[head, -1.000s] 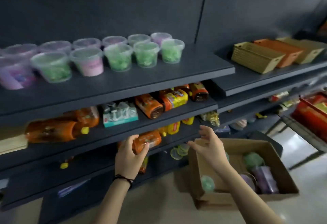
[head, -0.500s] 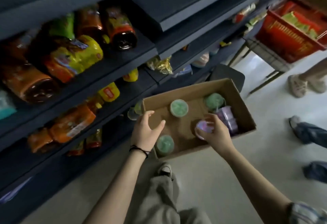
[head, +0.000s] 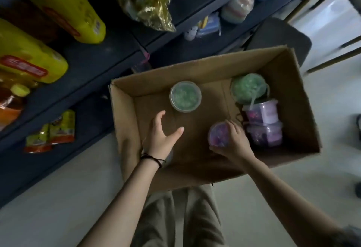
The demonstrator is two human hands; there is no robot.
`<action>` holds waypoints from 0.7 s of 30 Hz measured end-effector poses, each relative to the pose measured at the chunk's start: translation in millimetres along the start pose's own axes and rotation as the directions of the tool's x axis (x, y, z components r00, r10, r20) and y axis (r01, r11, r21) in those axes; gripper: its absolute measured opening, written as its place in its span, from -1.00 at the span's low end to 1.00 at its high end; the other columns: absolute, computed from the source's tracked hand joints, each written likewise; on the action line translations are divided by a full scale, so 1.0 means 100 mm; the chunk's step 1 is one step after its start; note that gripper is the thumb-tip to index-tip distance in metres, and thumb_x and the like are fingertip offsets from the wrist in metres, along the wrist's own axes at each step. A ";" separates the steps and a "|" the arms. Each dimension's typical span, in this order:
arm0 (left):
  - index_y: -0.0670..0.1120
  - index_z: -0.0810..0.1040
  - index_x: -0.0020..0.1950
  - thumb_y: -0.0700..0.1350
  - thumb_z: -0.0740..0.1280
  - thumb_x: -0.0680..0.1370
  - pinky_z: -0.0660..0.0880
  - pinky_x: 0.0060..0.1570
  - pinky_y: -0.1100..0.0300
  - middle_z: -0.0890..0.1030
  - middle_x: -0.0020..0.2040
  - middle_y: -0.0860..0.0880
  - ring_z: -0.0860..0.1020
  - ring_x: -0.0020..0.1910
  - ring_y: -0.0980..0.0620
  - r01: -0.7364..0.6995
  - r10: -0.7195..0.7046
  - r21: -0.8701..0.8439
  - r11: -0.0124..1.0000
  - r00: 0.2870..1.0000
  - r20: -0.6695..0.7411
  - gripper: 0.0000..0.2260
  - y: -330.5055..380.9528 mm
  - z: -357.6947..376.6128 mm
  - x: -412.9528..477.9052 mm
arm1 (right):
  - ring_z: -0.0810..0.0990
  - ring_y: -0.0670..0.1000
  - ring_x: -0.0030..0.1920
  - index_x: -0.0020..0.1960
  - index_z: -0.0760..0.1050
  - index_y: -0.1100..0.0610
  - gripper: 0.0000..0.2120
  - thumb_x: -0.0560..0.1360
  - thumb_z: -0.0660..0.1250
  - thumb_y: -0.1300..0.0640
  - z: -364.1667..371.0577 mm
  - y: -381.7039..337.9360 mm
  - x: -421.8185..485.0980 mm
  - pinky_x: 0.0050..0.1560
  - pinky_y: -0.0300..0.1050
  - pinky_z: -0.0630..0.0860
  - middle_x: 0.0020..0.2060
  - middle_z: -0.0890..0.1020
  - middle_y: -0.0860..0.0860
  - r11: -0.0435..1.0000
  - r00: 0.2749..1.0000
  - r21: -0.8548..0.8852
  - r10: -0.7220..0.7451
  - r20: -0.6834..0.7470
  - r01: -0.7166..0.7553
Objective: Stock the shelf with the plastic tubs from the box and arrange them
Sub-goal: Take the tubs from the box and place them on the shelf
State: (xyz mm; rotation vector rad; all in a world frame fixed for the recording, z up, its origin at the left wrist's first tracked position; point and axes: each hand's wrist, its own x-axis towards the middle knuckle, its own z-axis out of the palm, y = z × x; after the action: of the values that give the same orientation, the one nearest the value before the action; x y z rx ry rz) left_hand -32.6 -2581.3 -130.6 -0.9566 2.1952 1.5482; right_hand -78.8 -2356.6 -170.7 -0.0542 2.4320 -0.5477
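The open cardboard box point(head: 125, 114) sits on the floor below the dark shelves. Inside it, my right hand point(head: 233, 142) grips a purple-filled plastic tub point(head: 217, 134) from its right side. My left hand point(head: 161, 136) hovers open inside the box near the left wall, holding nothing. A green-filled tub point(head: 185, 96) stands upright just beyond its fingers. Another green tub point(head: 248, 87) sits at the back right. Two purple tubs point(head: 262, 121) lie on their sides against the right wall.
Dark shelves point(head: 109, 57) on the left hold yellow bottles point(head: 29, 59), orange packets point(head: 50, 134) and a gold-wrapped bag point(head: 154, 2). A dark flat object point(head: 281, 38) lies behind the box. Pale floor surrounds the box; my trouser legs point(head: 181, 217) are below it.
My view has dropped closer over the box. My left hand went deeper into the box with fingers spread. My right hand stays closed around the purple tub.
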 end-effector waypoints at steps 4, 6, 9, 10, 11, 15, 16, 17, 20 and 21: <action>0.03 0.05 0.53 -0.13 0.50 0.42 0.16 0.44 0.12 0.10 0.54 -0.03 0.11 0.50 0.05 0.014 -0.015 -0.051 0.999 1.000 -0.019 -0.16 -0.07 0.30 0.45 | 0.19 0.16 0.49 0.54 0.06 0.13 0.17 0.14 0.57 -0.23 0.11 0.22 0.27 0.45 0.12 0.22 0.50 0.22 0.09 1.000 1.000 -0.022 0.013 0.013 -0.012; -0.01 -0.02 0.55 -0.15 0.54 0.37 0.08 0.47 0.13 0.00 0.57 -0.06 0.03 0.53 0.02 -0.032 0.031 -0.023 0.999 0.999 -0.032 -0.06 -0.08 0.44 0.68 | 0.10 0.17 0.52 0.57 -0.07 0.08 0.27 0.11 0.61 -0.21 0.12 0.29 0.37 0.46 0.16 0.18 0.54 0.10 0.08 0.997 0.995 -0.072 0.008 0.098 -0.001; -0.11 -0.06 0.55 -0.17 0.61 0.26 -0.05 0.43 0.27 -0.11 0.57 -0.14 -0.07 0.54 -0.04 -0.109 0.112 0.057 0.992 0.993 -0.042 0.08 -0.13 0.66 0.99 | 0.03 0.24 0.51 0.56 -0.22 -0.01 0.34 0.09 0.62 -0.22 0.18 0.34 0.45 0.38 0.25 0.23 0.54 -0.03 0.06 0.986 0.977 -0.164 0.048 0.209 -0.014; -0.13 -0.06 0.55 -0.15 0.63 0.23 -0.08 0.43 0.24 -0.11 0.57 -0.17 -0.09 0.54 -0.06 -0.123 0.128 0.102 0.987 0.990 -0.051 0.11 -0.14 0.73 1.07 | 0.05 0.25 0.49 0.55 -0.24 -0.02 0.34 0.10 0.61 -0.22 0.19 0.35 0.47 0.35 0.25 0.27 0.53 -0.02 0.07 0.982 0.977 -0.191 0.050 0.210 -0.009; -0.15 -0.05 0.55 -0.14 0.64 0.20 -0.10 0.42 0.21 -0.09 0.56 -0.18 -0.10 0.54 -0.09 -0.128 0.141 0.157 0.979 0.987 -0.072 0.13 -0.14 0.79 1.13 | 0.09 0.26 0.47 0.55 -0.24 -0.02 0.34 0.10 0.60 -0.23 0.20 0.35 0.48 0.32 0.24 0.31 0.52 -0.01 0.08 0.976 0.979 -0.216 0.045 0.197 -0.002; -0.22 0.05 0.53 -0.13 0.66 0.13 0.00 0.42 0.15 0.12 0.50 -0.23 0.07 0.50 -0.17 -0.109 0.161 0.226 0.968 0.961 -0.227 0.13 -0.11 0.88 1.22 | 0.17 0.27 0.41 0.55 -0.21 0.00 0.30 0.12 0.58 -0.21 0.14 0.31 0.50 0.25 0.19 0.37 0.49 0.01 0.09 0.972 0.986 -0.231 -0.011 0.165 0.049; -0.21 0.07 0.52 -0.11 0.67 0.13 0.05 0.41 0.14 0.15 0.48 -0.24 0.12 0.48 -0.17 -0.099 0.156 0.231 0.968 0.957 -0.245 0.13 -0.10 0.86 1.21 | 0.17 0.27 0.41 0.55 -0.20 0.01 0.29 0.13 0.59 -0.20 0.10 0.29 0.52 0.25 0.19 0.37 0.48 -0.01 0.10 0.975 0.985 -0.214 -0.017 0.172 0.054; -0.19 0.08 0.52 -0.08 0.66 0.13 0.10 0.40 0.15 0.17 0.46 -0.23 0.16 0.46 -0.15 -0.081 0.144 0.247 0.966 0.958 -0.248 0.12 -0.08 0.82 1.18 | 0.17 0.26 0.40 0.56 -0.19 0.02 0.29 0.13 0.59 -0.20 0.05 0.27 0.54 0.24 0.19 0.37 0.46 -0.01 0.10 0.977 0.984 -0.202 -0.025 0.179 0.061; -0.12 0.05 0.54 0.05 0.63 0.19 0.21 0.35 0.17 0.18 0.43 -0.16 0.23 0.42 -0.09 0.007 0.036 0.336 0.942 0.992 -0.123 0.10 -0.04 0.62 1.07 | 0.18 0.25 0.40 0.57 -0.16 0.06 0.26 0.16 0.56 -0.22 -0.07 0.16 0.65 0.24 0.15 0.37 0.46 0.02 0.12 0.974 0.978 -0.207 -0.050 0.205 0.093; -0.11 0.04 0.54 0.09 0.62 0.20 0.21 0.35 0.16 0.18 0.43 -0.14 0.23 0.42 -0.08 0.031 -0.017 0.374 0.927 0.999 -0.042 0.10 -0.05 0.54 1.02 | 0.19 0.24 0.40 0.57 -0.13 0.07 0.23 0.18 0.55 -0.24 -0.10 0.13 0.70 0.24 0.13 0.37 0.46 0.05 0.12 0.972 0.976 -0.210 -0.058 0.209 0.103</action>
State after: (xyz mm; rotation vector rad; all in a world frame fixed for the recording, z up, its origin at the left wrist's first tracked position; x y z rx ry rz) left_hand -112.5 -2568.4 -213.7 -0.8895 2.3757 1.0466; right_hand -139.6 -2352.7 -209.2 -0.2896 2.2884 -0.2898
